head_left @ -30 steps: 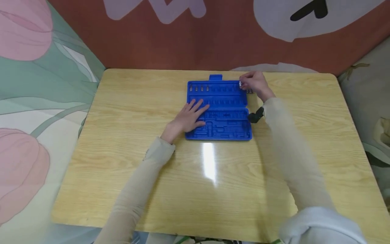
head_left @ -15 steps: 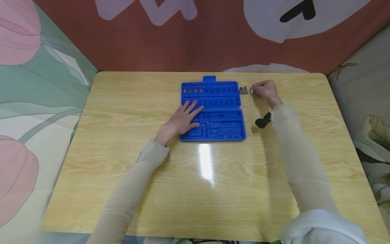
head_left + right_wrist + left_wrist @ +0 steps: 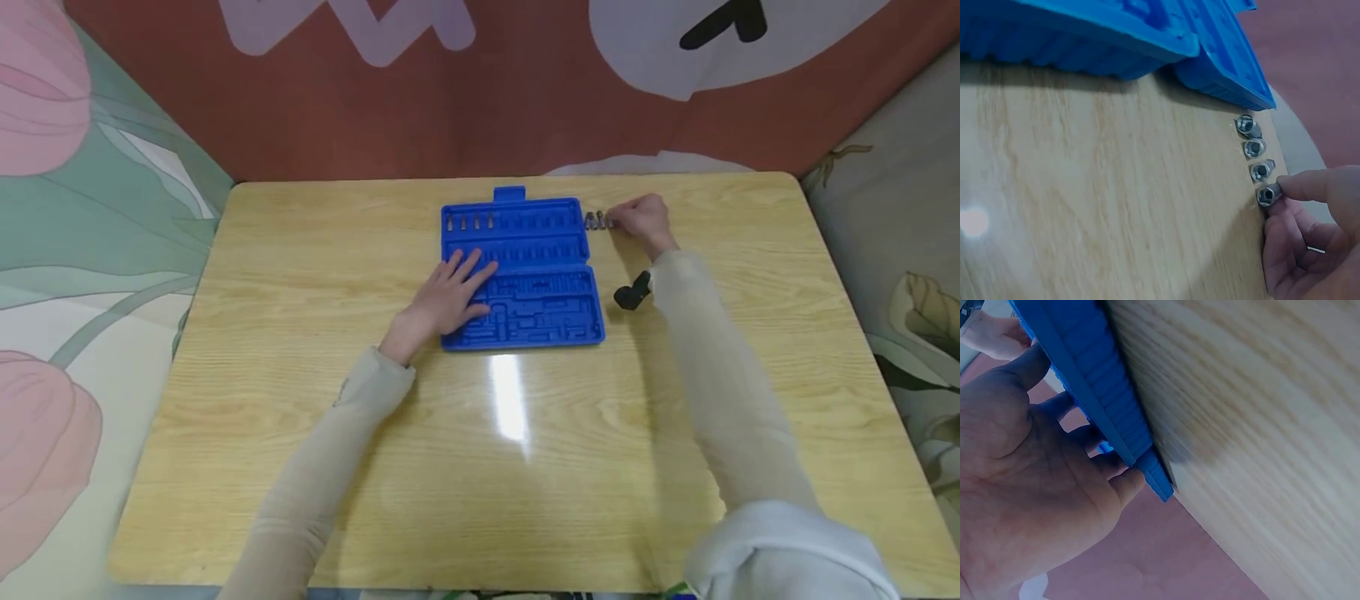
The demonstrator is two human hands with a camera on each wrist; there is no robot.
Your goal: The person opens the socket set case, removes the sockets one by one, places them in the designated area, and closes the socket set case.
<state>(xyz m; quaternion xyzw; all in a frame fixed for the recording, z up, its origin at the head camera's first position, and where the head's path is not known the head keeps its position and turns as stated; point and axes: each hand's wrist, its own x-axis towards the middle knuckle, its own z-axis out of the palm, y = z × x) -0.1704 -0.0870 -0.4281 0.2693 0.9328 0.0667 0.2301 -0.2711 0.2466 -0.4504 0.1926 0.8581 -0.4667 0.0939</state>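
Note:
A blue plastic case [image 3: 525,307] lies unfolded on the table, its moulded recesses facing up. My left hand [image 3: 442,296] rests with spread fingers over the case's left side; the left wrist view shows the palm and fingers along the case's edge. To the right of the case stands a short row of small metal sockets [image 3: 1254,148]. With thumb and fingertips my right hand [image 3: 643,221] pinches the socket [image 3: 1269,194] at the outer end of that row. Several small metal pieces [image 3: 463,222] sit in the upper left slots of the case.
The wooden table [image 3: 300,467] meets a reddish-brown patterned backdrop [image 3: 375,125] behind the case. A black device [image 3: 632,293] is strapped at the right wrist. The case's latch tab [image 3: 509,193] sticks out toward the back edge.
My right hand has gone from the case's upper right corner to the right with a socket, then slightly back left to the row's end. My left hand has stayed on the case.

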